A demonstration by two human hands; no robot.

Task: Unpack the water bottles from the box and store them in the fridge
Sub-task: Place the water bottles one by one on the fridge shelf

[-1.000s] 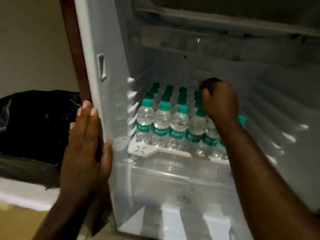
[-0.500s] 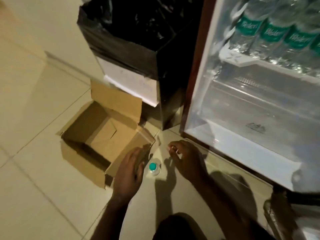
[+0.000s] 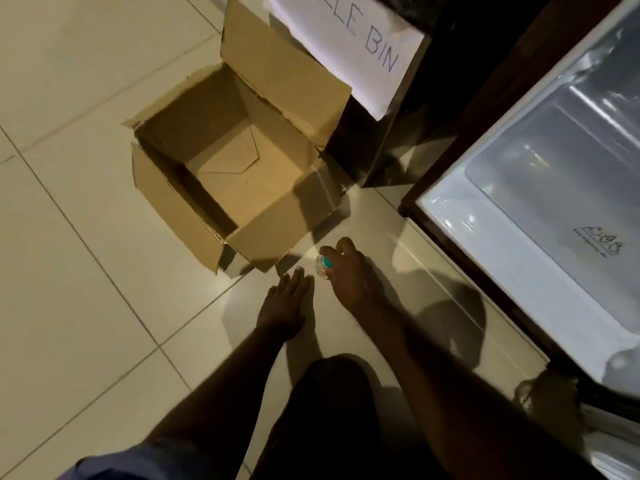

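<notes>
A small clear water bottle with a green cap stands on the floor tiles just in front of the cardboard box. My right hand grips the bottle round its top, fingers curled over the cap. My left hand hovers flat just left of the bottle with straight fingers, holding nothing. The box lies open with its flaps up and nothing inside. The open fridge shows its white lower compartment at the right.
A black bin with a white paper sign stands between box and fridge. My knee is low in the middle. Pale floor tiles spread to the left.
My right hand has left the fridge shelf and closed on the bottle on the floor. My left hand left the fridge wall and came down beside it. The view swung from fridge to floor.
</notes>
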